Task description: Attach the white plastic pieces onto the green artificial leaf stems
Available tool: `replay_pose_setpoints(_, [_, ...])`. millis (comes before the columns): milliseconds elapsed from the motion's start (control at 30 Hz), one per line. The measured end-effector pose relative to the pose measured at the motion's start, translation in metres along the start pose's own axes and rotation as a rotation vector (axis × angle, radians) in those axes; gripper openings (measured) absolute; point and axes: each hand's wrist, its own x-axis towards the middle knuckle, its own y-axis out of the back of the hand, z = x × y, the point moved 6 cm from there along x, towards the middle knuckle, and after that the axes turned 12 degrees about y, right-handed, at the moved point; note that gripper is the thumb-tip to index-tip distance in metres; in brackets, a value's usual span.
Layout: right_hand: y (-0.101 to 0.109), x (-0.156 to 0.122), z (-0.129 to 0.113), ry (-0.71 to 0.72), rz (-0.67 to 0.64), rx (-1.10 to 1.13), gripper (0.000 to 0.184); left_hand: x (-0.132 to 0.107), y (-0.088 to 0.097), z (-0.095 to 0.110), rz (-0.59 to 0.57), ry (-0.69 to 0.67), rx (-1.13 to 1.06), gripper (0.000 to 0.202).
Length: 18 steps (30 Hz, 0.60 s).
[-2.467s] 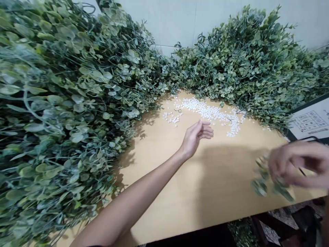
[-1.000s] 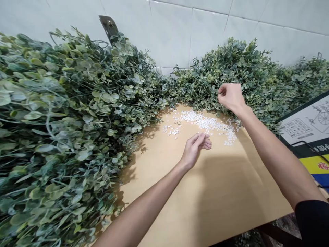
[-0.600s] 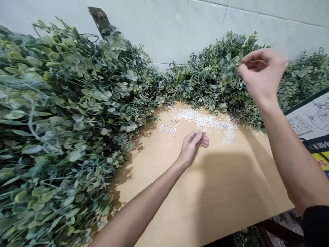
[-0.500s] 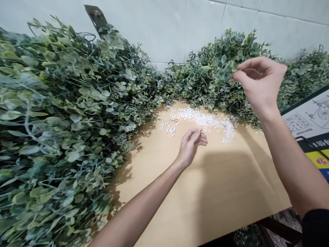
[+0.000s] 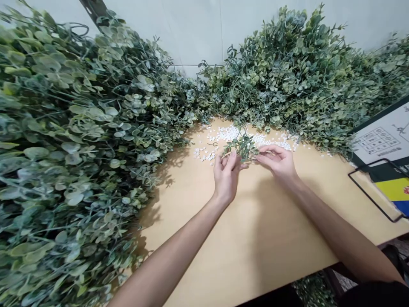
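Observation:
A small artificial green sprig (image 5: 242, 146) lies between my two hands over the tan table (image 5: 255, 238). My right hand (image 5: 278, 161) pinches the sprig's stem end from the right. My left hand (image 5: 225, 175) has its fingers closed on the sprig's leafy left side. Just behind the hands, a scatter of small white beads (image 5: 223, 135) covers the table near the foliage.
Big heaps of artificial greenery fill the left side (image 5: 70, 140) and the back right (image 5: 297, 72), against a white tiled wall. A printed sheet in a black wire stand (image 5: 381, 147) is at the right edge. The table's front edge runs along the bottom right.
My right hand pulled a sprig from the back pile and brought it down to the table. My left hand rose slightly and took hold of it.

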Motion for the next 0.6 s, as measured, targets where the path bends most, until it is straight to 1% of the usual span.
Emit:
replay_pose_setpoints(133, [0.003, -0.003, -0.004, 0.043, -0.030, -0.021, 0.027, -0.001, 0.003, 0.001, 0.042, -0.026, 0.040, 0.053])
replay_pose_setpoints(233, [-0.003, -0.004, -0.011, 0.065, -0.119, -0.020, 0.029, -0.002, 0.004, -0.001, 0.042, -0.027, 0.091, 0.061])
replay_pose_setpoints(333, [-0.009, -0.007, -0.014, 0.045, -0.209, 0.013, 0.027, -0.002, 0.006, -0.003, 0.051, -0.036, 0.136, 0.070])
replay_pose_setpoints(400, [-0.012, -0.008, -0.016, 0.044, -0.258, 0.054, 0.025, -0.001, 0.007, -0.003, 0.062, -0.041, 0.140, 0.071])
replay_pose_setpoints(467, [-0.013, -0.010, -0.017, 0.030, -0.305, 0.085, 0.029, -0.002, 0.006, -0.002, 0.049, -0.042, 0.133, 0.067])
replay_pose_setpoints(600, [-0.013, -0.013, -0.012, -0.071, -0.325, 0.098, 0.049, -0.005, -0.002, -0.003, -0.050, -0.002, 0.131, 0.041])
